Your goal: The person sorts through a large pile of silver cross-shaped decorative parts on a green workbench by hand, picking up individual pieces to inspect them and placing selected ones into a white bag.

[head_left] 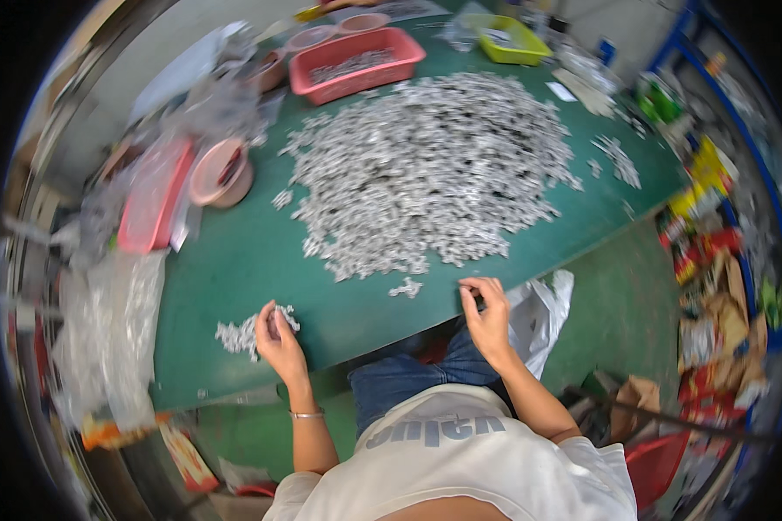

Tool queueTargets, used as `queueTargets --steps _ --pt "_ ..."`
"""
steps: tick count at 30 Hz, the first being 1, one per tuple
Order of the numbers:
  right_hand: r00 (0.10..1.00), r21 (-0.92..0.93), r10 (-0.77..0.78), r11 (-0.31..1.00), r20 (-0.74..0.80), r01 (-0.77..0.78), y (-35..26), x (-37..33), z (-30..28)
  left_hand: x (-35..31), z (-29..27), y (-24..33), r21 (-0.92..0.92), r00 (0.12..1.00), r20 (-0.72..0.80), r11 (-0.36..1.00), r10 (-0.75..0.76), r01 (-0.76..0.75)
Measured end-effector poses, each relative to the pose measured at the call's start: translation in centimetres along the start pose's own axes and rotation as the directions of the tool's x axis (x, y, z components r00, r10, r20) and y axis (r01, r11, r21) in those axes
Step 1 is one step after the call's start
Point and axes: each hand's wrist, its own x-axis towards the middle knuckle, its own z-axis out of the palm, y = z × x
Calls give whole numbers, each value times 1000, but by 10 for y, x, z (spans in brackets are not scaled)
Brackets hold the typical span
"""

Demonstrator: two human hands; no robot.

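Observation:
A wide heap of small grey parts (434,165) covers the middle of the green table (217,278); their exact kind is too small to tell. My left hand (280,347) is at the near left, fingers curled together, beside a small pile of the same grey parts (237,337). What its fingertips hold, if anything, I cannot make out. By the table's near edge, my right hand (488,314) has its thumb and fingers curled toward each other, and anything between them is too small to name. Between the hands and the heap lie a few loose grey parts (406,287).
A pink basin (404,54) with grey parts stands behind the heap, a yellow-green basket (517,50) right of it. At left are a pink tub (222,193), a red tray (152,208) and clear plastic bags (113,321). A white bag (543,317) hangs by the near edge.

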Motion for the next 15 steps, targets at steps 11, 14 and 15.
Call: queueTargets --steps 11,14,15 --pt "917 -231 -260 913 303 336 0 9 48 -2 -18 -3 516 927 -240 846 289 -131" --pt "929 -181 -294 924 225 336 5 10 45 -10 -11 8 557 898 -205 801 389 -220" --pt "947 -138 -219 957 234 256 6 9 44 -16 -4 17 516 926 -157 828 344 -220"
